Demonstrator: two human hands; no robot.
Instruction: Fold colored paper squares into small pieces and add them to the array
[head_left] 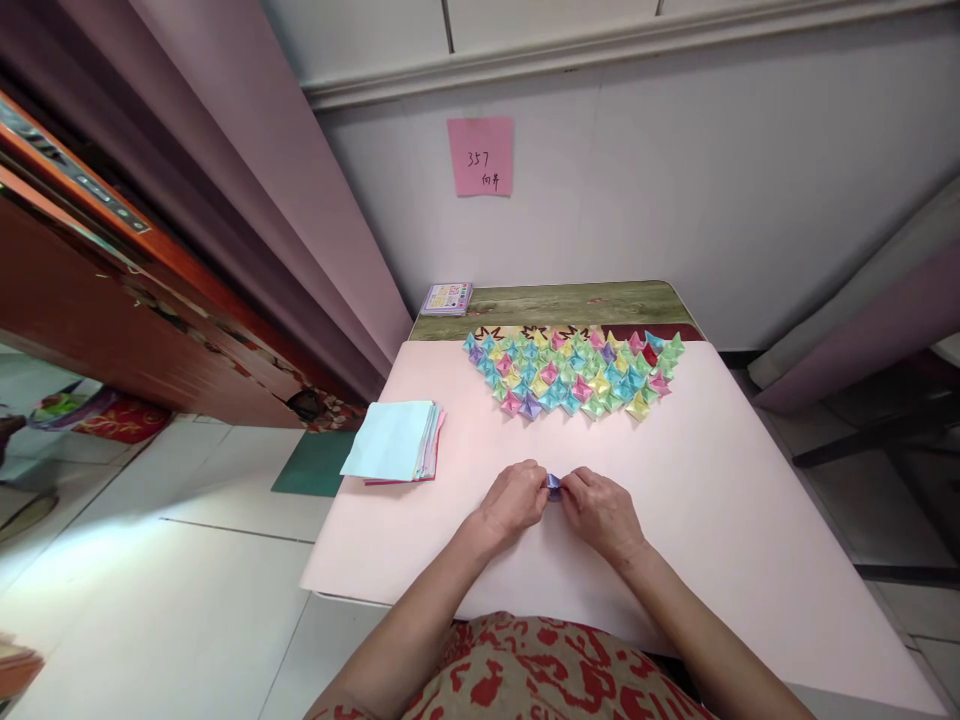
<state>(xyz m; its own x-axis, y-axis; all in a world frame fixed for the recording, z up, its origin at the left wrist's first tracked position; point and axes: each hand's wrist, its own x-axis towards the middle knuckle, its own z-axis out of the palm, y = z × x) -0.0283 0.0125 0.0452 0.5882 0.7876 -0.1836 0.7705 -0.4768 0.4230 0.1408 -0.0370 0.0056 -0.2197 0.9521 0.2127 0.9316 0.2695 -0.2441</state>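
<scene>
Between my two hands is a small folded piece of purple paper (pixel 553 487), pinched from both sides just above the table. My left hand (pixel 516 497) is closed on its left edge, and my right hand (pixel 601 510) grips the right edge. Fingers cover much of the paper, so its full shape is hidden. Beyond the hands lie several rows of small pointed origami pieces (pixel 577 375) in green, blue, pink, yellow and purple. To the left sits a stack of square coloured paper (pixel 391 442), with a light blue sheet on top.
A pink cover (pixel 720 560) spreads over the table. At the back left corner lies a pile of small printed packs (pixel 448 299) on the wood-patterned surface (pixel 555 305). A pink note (pixel 481 158) is stuck to the wall. Purple curtain (pixel 300 170) hangs at left.
</scene>
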